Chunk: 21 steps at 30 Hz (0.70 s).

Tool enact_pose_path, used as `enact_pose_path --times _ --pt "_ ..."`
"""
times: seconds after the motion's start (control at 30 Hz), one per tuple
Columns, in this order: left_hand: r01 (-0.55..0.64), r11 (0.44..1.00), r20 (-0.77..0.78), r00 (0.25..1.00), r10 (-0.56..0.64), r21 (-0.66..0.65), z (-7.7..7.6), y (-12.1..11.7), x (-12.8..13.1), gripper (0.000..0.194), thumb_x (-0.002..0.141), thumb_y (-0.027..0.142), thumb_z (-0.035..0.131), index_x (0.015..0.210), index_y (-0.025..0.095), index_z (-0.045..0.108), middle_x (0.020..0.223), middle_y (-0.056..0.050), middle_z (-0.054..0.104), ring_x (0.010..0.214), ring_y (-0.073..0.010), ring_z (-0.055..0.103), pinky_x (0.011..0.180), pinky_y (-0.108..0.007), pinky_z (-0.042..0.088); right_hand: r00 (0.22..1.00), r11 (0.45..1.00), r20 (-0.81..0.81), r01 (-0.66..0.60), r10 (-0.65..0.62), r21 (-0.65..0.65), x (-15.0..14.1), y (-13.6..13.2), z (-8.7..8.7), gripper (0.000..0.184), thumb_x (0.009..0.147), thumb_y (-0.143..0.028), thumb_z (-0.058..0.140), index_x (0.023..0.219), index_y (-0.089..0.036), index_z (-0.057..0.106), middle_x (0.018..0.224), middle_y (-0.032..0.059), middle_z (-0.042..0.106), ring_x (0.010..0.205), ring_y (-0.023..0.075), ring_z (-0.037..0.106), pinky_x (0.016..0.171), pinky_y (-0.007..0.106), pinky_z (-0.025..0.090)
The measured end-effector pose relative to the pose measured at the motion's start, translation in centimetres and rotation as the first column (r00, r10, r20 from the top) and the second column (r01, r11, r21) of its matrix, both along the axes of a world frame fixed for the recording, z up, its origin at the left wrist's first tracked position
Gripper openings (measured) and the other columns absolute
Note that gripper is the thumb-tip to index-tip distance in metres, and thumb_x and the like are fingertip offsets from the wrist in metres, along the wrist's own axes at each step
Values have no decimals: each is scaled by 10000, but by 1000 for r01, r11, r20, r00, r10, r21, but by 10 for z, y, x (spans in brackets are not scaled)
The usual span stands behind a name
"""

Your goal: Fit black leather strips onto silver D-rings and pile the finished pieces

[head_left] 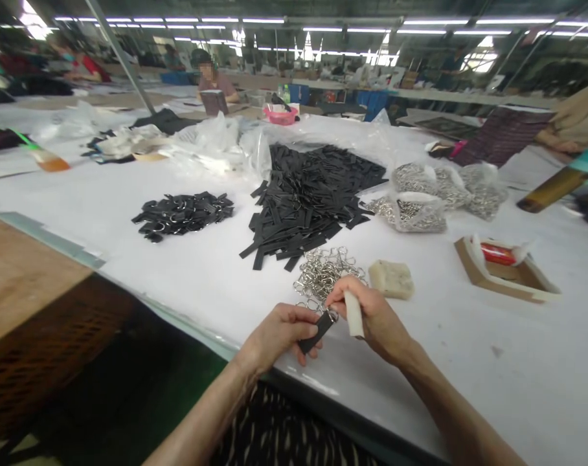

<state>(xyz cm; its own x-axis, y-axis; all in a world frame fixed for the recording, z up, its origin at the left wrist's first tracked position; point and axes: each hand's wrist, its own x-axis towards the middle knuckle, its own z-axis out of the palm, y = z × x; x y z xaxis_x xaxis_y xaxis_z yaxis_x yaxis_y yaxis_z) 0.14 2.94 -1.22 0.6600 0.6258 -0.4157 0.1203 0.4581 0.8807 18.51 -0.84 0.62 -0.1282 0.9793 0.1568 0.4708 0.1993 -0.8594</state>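
My left hand (pixel 280 335) is closed on a short black strap piece (pixel 318 331) with a metal ring at its upper end. My right hand (pixel 372 314) pinches that ring end with thumb and forefinger and also holds a white stick-like tool (pixel 355 314) in the palm. Both hands hover over the near edge of the white table (pixel 177 272). Just beyond them lies a loose heap of metal rings (pixel 323 270). A large pile of flat black straps (pixel 308 197) lies further back, and a smaller pile of finished black pieces with rings (pixel 183 213) lies to the left.
A beige sponge-like block (pixel 392 278) sits right of the rings. A cardboard tray (pixel 505 275) holds a red tube. Clear bags of metal rings (pixel 434 191) lie at back right. A wooden surface (pixel 17 272) adjoins the left. Other people work at far tables.
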Motion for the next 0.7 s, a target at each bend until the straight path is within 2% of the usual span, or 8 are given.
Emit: enact_pose_path --times 0.2,0.3,0.37,0.53,0.63,0.7 --pt "109 992 -77 992 -104 62 10 9 0 132 684 164 558 716 136 683 594 -31 643 488 -115 574 410 -179 418 995 994 -28 -96 95 -48 0 -2 1 62 800 -162 524 836 -211 509 734 -25 566 639 113 512 566 221 386" --pt "118 991 -48 992 -115 69 11 9 2 104 682 167 563 710 137 659 592 -26 639 497 -119 581 408 -176 414 994 991 -33 -109 107 -72 1 -2 1 91 793 -142 527 840 -214 499 708 -36 562 616 109 504 555 217 381" --pt "93 995 9 996 -93 44 9 6 5 127 680 162 573 789 143 636 604 -24 645 508 -129 592 414 -184 425 996 994 -41 -81 79 -67 2 -1 2 86 798 -145 529 844 -213 504 743 -28 575 648 114 519 577 225 392" --pt "-87 995 162 982 95 -53 1 -5 11 423 691 156 601 1105 168 512 662 -22 665 596 -172 638 473 -231 485 996 996 -54 79 -76 38 4 1 3 64 820 -174 527 869 -210 546 806 -3 586 717 135 547 622 248 417" --pt "-236 960 147 955 258 -153 0 -8 12 440 669 135 630 1098 142 533 734 -51 683 644 -182 650 522 -254 509 987 974 -19 159 -158 159 1 -2 2 76 824 -179 530 889 -213 552 835 10 596 737 146 558 640 261 430" --pt "-314 925 126 930 345 -215 2 -7 11 378 662 131 641 1035 122 584 756 -68 688 652 -180 650 560 -269 517 990 965 18 132 -140 226 -2 -6 1 97 834 -170 514 908 -217 555 858 18 608 759 154 568 665 274 439"
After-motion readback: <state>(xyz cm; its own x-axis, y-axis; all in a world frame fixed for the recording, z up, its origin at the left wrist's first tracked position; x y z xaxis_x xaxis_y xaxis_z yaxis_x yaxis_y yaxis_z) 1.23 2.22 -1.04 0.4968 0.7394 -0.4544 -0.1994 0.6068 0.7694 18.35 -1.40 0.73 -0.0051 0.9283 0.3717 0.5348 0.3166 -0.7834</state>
